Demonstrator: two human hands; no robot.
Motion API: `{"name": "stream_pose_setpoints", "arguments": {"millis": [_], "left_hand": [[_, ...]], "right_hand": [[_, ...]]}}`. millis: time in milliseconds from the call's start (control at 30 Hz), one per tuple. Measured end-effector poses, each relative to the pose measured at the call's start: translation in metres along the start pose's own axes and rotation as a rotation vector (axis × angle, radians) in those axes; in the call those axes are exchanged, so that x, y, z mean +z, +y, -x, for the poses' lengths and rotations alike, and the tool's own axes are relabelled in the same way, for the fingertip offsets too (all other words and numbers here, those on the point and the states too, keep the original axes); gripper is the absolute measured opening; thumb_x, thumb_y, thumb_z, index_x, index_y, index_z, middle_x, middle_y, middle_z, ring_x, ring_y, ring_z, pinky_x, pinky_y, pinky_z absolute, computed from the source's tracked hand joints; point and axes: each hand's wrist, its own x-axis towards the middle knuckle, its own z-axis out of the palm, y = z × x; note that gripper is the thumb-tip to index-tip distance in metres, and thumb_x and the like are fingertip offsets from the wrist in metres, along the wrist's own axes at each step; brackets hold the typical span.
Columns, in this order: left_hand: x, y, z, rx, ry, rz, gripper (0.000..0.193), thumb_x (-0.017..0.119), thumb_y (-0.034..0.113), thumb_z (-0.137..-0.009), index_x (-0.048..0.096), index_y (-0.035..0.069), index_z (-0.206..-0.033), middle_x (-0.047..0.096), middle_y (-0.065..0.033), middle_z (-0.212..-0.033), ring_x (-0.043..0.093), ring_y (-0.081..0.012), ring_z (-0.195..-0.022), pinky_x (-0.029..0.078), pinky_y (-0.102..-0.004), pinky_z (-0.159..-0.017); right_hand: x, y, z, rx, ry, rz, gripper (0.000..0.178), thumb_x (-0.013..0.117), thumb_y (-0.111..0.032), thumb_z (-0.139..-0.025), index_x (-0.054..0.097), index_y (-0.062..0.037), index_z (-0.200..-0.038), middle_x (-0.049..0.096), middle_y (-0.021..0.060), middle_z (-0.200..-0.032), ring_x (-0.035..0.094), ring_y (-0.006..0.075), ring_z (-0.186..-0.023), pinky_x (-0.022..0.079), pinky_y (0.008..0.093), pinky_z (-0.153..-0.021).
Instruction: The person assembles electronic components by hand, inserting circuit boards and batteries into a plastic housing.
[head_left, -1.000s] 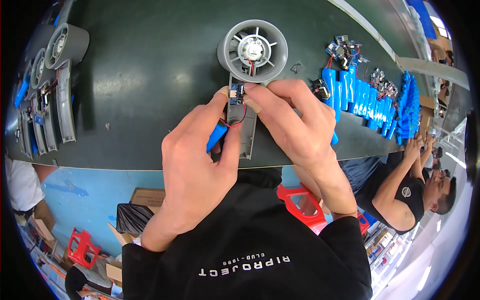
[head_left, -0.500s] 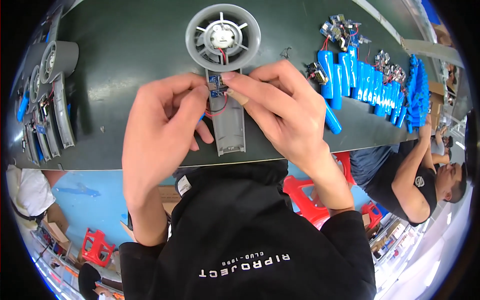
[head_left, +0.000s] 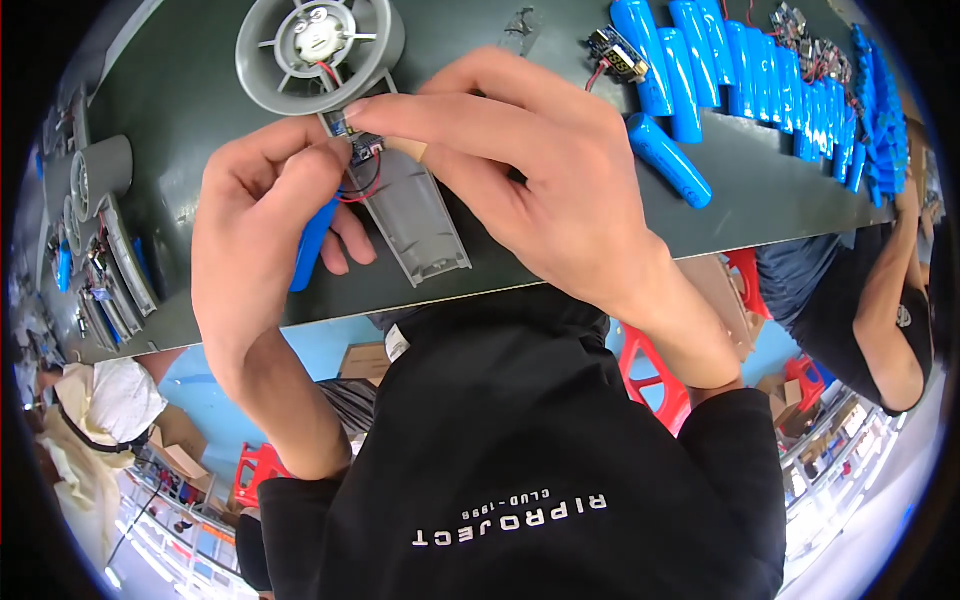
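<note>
A grey fan housing (head_left: 386, 62) with a round ring and a white motor hub stands on the table. Its open handle shell (head_left: 425, 235) reaches toward me. A small blue circuit board (head_left: 366, 150) with red and black wires sits at the shell's upper end. My left hand (head_left: 265, 215) pinches the board from the left. Beneath that hand a blue wrapped battery (head_left: 314, 248) hangs beside the shell, partly hidden. My right hand (head_left: 550, 165) has its index fingertip on the board's top end and its thumb at the right edge. Fingertips hide part of the board.
Several blue batteries (head_left: 680, 85) with circuit boards lie in rows at the right, one loose battery (head_left: 670, 160) nearest me. More grey fan housings (head_left: 105, 170) and handle shells stand at the left. A co-worker's arm (head_left: 885, 310) reaches the table's right end.
My view has shifted, so the fan housing appears farther left and higher. The battery beneath my left hand shows more. Both hands stay at the board.
</note>
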Motion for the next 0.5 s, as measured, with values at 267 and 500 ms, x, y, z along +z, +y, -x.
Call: {"name": "stream_pose_setpoints", "arguments": {"millis": [267,500], "left_hand": [[-0.004,0.001,0.002,-0.025,0.026,0.036,0.022,0.056,0.015,-0.089,0.062,-0.003,-0.078,0.059,-0.007,-0.07,0.061,-0.0155,-0.047,0.043,-0.0222,-0.04],[-0.003,-0.001,0.002,-0.027,0.027,0.071,0.022,0.056,0.015,-0.089,0.062,-0.004,-0.079,0.059,-0.0072,-0.07,0.061,-0.0155,-0.047,0.044,-0.0219,-0.04]], "right_hand": [[0.003,-0.016,0.003,0.365,0.077,-0.231,0.01,0.065,-0.01,-0.083,0.067,-0.0027,-0.089,0.062,0.0121,-0.066,0.059,0.0259,-0.053,0.044,0.0349,-0.048],[-0.007,-0.015,0.0,0.484,-0.062,-0.325,0.017,0.063,-0.016,-0.086,0.069,0.0001,-0.089,0.056,0.013,-0.054,0.053,0.0254,-0.044,0.038,0.0338,-0.046]]}}
